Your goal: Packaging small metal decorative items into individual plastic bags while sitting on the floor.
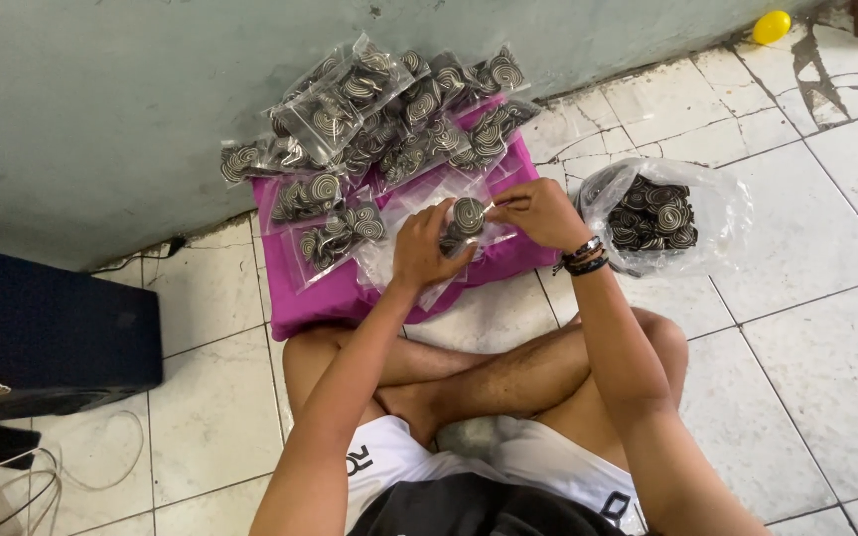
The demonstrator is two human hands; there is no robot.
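My left hand (424,245) grips a small clear plastic bag (464,226) holding black-and-white spiral discs. My right hand (538,210), with dark bracelets at the wrist, pinches the top edge of the same bag. Both hands hover over a magenta cloth (508,260) spread on the tiled floor. A pile of filled clear bags of spiral discs (379,109) lies on the cloth's far side against the wall. To the right stands a large open plastic bag of loose spiral discs (655,213).
I sit cross-legged on cracked white floor tiles (806,298). A grey wall (101,99) runs behind the cloth. A dark blue box (42,328) stands at left with cables (71,467) near it. A yellow egg-shaped object (771,26) lies far right.
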